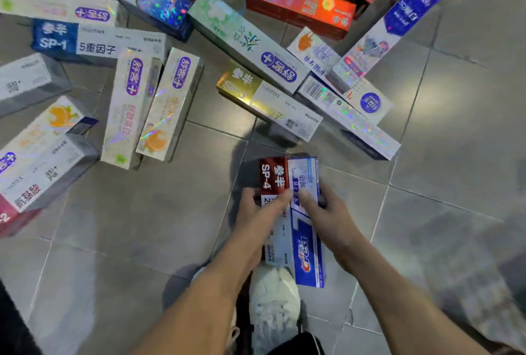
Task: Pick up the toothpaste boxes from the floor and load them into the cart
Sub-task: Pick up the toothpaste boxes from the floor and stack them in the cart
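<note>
Holding: two toothpaste boxes side by side, above the grey tiled floor [427, 212], both running lengthwise away from the person.
Left hand [257, 210]: curled round the red-and-white SP-4 box [272, 176], thumb across its top face, fingers wrapped over the left edge. That's a firm grip!
Right hand [324, 209]: gripping the blue-and-white box [308, 252], thumb laid on top, fingers tucked round the right side.
The pair: long edges touching, the red end of the SP-4 box level with the pale far end of its blue neighbour; the blue one reaches back further toward the person.
Below them: a white sneaker [274, 306] planted on the tiles, right under the near ends of the held boxes.
Still on the floor, ahead: a gold-and-white box [269, 101] lying just beyond the held pair, and behind it a long white box with a green leaf print [244, 38], angled the same way.
Right of those: a holographic box with a barcode [348, 116] and a blue-and-white one [398, 24] stretching toward the top right corner.
Far side: an orange-red box [299, 4] lying crosswise.
Left side: a blue SP-1 box [85, 41], two white boxes with purple badges [133, 104] lying side by side, and more stacked at the left edge.
Cart: out of view.
</note>
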